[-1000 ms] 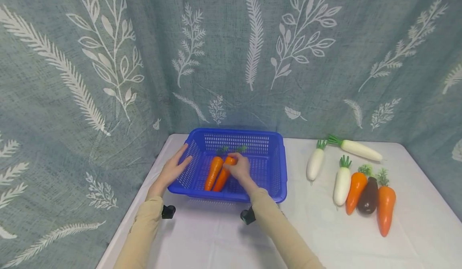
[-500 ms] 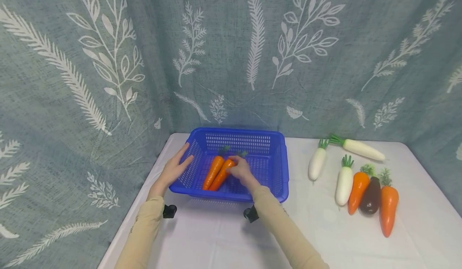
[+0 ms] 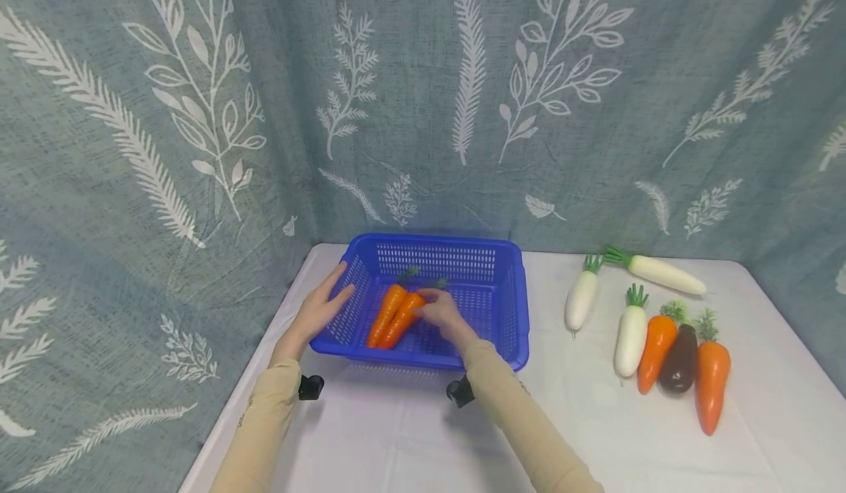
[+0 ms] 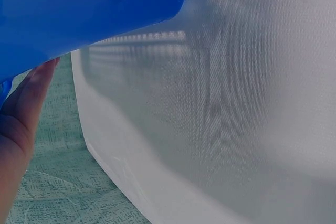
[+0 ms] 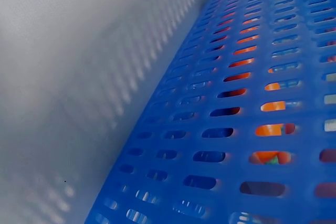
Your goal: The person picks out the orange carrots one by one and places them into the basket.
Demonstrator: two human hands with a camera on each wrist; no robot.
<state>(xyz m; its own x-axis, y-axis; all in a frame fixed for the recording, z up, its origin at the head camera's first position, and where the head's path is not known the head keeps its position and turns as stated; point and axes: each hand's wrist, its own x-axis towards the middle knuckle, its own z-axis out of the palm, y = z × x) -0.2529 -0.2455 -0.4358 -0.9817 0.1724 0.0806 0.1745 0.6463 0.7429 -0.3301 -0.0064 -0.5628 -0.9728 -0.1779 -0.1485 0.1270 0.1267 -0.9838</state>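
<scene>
A blue plastic basket [image 3: 429, 361] holds two orange carrots, lying side by side toward its left half. My right hand [image 3: 444, 313] reaches inside, its bent fingers and thumb at the leafy end of the right carrot [image 3: 400, 324]. Against that carrot lies the left carrot [image 3: 385, 318]. Spread along the basket's left rim, my left hand [image 3: 319, 313] has its fingers extended. The left wrist view shows part of this hand [image 4: 23, 114] against the blue wall. Through the slots of the basket wall [image 5: 210, 145], orange shows in the right wrist view; the right hand's grip is hidden there.
On the white table [image 3: 568, 419], right of the basket, lie a white radish [image 3: 581, 302], another radish [image 3: 667, 275] behind it and a third radish [image 3: 630, 342]. Beside them are an orange carrot [image 3: 656, 353], a dark eggplant [image 3: 679, 361] and a thicker carrot [image 3: 711, 386]. A patterned curtain [image 3: 423, 111] hangs behind.
Both carrots in the basket have shifted left, their lower tips swinging toward the left front corner, with my right hand at the right one. My left hand stays at the rim.
</scene>
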